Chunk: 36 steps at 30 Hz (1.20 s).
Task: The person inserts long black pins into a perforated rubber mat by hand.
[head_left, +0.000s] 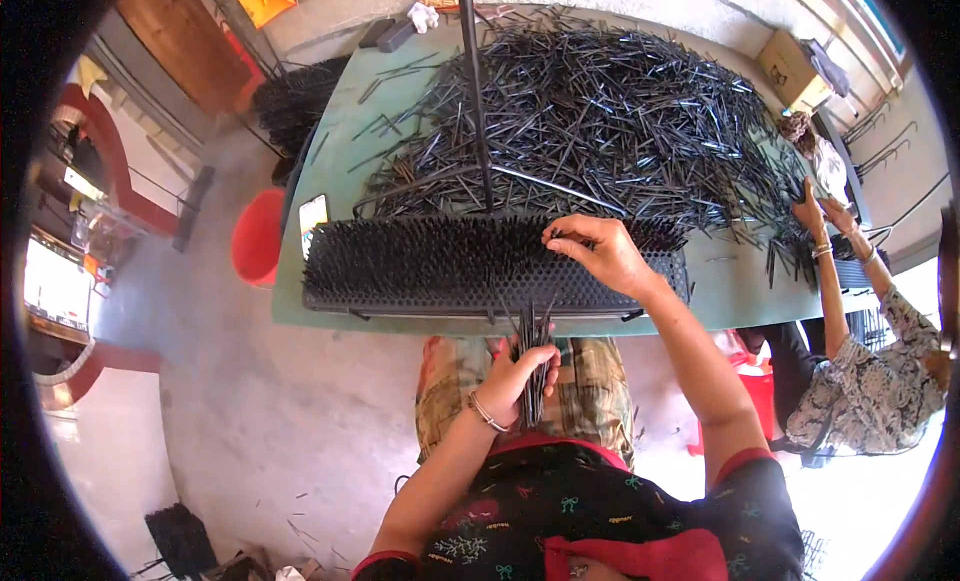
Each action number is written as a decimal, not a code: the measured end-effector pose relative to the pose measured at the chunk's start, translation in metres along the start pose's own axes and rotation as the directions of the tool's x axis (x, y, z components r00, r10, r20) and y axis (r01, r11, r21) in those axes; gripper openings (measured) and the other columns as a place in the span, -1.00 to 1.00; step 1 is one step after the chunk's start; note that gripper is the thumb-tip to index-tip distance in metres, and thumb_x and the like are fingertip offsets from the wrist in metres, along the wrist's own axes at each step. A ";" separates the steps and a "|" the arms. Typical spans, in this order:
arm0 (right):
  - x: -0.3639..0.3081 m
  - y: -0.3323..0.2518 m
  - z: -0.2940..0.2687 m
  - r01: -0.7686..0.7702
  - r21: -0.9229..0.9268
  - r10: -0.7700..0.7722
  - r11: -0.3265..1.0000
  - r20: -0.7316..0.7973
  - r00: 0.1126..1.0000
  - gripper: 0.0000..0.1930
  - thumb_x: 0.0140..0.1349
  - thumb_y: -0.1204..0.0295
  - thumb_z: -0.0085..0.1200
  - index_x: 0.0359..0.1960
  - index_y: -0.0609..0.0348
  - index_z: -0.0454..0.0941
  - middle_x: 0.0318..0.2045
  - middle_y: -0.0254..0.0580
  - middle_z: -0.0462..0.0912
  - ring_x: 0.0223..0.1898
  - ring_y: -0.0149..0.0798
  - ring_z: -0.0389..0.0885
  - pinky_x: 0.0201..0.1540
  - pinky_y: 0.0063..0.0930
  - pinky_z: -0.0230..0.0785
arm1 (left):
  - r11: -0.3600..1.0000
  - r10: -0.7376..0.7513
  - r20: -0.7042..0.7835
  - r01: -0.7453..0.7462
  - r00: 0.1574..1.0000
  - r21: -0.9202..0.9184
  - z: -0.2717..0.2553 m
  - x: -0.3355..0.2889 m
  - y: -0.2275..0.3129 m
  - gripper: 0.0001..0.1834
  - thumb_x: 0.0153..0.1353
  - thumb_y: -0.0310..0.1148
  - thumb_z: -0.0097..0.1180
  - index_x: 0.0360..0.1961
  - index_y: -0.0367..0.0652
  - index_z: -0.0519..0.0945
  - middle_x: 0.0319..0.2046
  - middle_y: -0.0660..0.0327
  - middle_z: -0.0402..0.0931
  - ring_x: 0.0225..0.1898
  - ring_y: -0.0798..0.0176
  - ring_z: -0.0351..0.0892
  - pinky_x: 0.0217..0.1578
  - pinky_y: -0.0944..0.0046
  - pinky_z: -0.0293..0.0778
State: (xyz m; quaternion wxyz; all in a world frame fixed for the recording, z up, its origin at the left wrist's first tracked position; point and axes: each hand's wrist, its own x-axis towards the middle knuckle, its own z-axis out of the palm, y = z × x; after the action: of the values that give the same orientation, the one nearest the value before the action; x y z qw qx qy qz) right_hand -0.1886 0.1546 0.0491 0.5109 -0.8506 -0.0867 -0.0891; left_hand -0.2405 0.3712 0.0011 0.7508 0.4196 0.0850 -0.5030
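Before me a long black perforated board lies along the near edge of the table. Short black sticks stand packed upright over its left part and along its far side, while rows of holes show bare at the near right. My left hand, below the board's near edge, is closed around a bundle of thin black sticks. Over the board, right of its middle, my right hand has thumb and fingers pinched together among the upright sticks. What it pinches is too small to make out.
Loose black sticks form a big pile on the green table. A black metal pole rises behind the board. A phone lies at left, near a red bucket. Another person's hands work at the right.
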 end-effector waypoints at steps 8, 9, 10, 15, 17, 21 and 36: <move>-0.005 0.006 0.012 -0.026 -0.031 0.022 0.999 -0.134 0.991 -0.81 0.14 0.48 0.15 -0.22 0.26 0.55 -0.34 -0.25 0.65 -0.32 -0.47 0.60 -0.27 -0.57 0.45 | 1.000 0.031 -0.043 -0.030 0.999 0.007 -0.006 0.010 -0.007 -0.70 0.13 -0.40 0.13 -0.09 -0.11 0.41 -0.39 0.22 0.51 -0.46 0.36 0.50 -0.56 0.37 0.47; -0.007 0.004 0.015 -0.049 -0.029 0.044 0.998 -0.151 0.987 -0.81 0.14 0.48 0.15 -0.21 0.26 0.55 -0.34 -0.24 0.66 -0.33 -0.47 0.60 -0.27 -0.56 0.45 | 0.998 0.056 -0.033 -0.055 0.998 0.037 -0.008 0.008 -0.007 -0.72 0.13 -0.41 0.14 -0.13 -0.12 0.42 -0.39 0.21 0.51 -0.46 0.37 0.50 -0.56 0.37 0.47; -0.008 0.003 0.017 -0.071 -0.026 0.066 0.997 -0.169 0.983 -0.80 0.14 0.48 0.15 -0.20 0.26 0.55 -0.35 -0.24 0.66 -0.34 -0.47 0.60 -0.27 -0.56 0.45 | 0.995 0.081 -0.021 -0.079 0.997 0.068 -0.009 0.007 -0.007 -0.74 0.12 -0.42 0.16 -0.17 -0.12 0.42 -0.39 0.20 0.52 -0.46 0.37 0.51 -0.56 0.37 0.47; -0.010 0.005 0.021 -0.118 0.062 0.128 0.991 -0.206 0.970 -0.81 0.14 0.50 0.14 -0.20 0.27 0.55 -0.35 -0.23 0.66 -0.36 -0.49 0.60 -0.29 -0.58 0.45 | 0.992 0.080 -0.025 -0.077 0.997 0.096 -0.013 0.006 -0.007 -0.62 0.13 -0.43 0.15 -0.02 -0.11 0.36 -0.36 0.21 0.51 -0.46 0.36 0.50 -0.56 0.35 0.47; -0.010 -0.001 0.021 -0.061 -0.076 0.045 0.995 -0.203 0.978 -0.80 0.14 0.51 0.14 -0.20 0.27 0.55 -0.34 -0.21 0.67 -0.35 -0.47 0.61 -0.30 -0.59 0.46 | 0.998 0.000 -0.045 0.003 0.999 0.060 -0.013 0.006 -0.006 -0.50 0.12 -0.45 0.15 0.10 -0.08 0.29 -0.35 0.21 0.50 -0.47 0.36 0.49 -0.56 0.33 0.47; -0.010 -0.007 0.021 0.014 -0.203 -0.050 0.979 -0.173 0.984 -0.78 0.14 0.52 0.13 -0.16 0.26 0.53 -0.33 -0.18 0.67 -0.33 -0.44 0.63 -0.28 -0.57 0.47 | 1.000 0.017 -0.006 -0.017 1.000 0.008 -0.008 0.001 -0.003 -0.42 0.09 -0.44 0.20 0.13 -0.07 0.25 -0.39 0.20 0.48 -0.50 0.36 0.48 -0.58 0.32 0.45; -0.012 -0.005 0.028 0.016 -0.140 -0.049 0.990 -0.234 0.971 -0.74 0.15 0.59 0.09 -0.09 0.24 0.49 -0.31 -0.17 0.66 -0.29 -0.41 0.63 -0.23 -0.56 0.46 | 0.997 0.004 0.164 -0.017 0.986 0.076 -0.018 0.001 0.001 -0.34 0.08 -0.49 0.19 0.22 -0.02 0.23 -0.31 0.27 0.48 -0.51 0.43 0.44 -0.56 0.40 0.42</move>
State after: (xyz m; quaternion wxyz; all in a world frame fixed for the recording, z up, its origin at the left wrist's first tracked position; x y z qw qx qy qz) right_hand -0.1995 0.1809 0.0379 0.4562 -0.8655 -0.0327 -0.2040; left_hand -0.2336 0.3841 -0.0100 0.7412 0.4061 0.0014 -0.5345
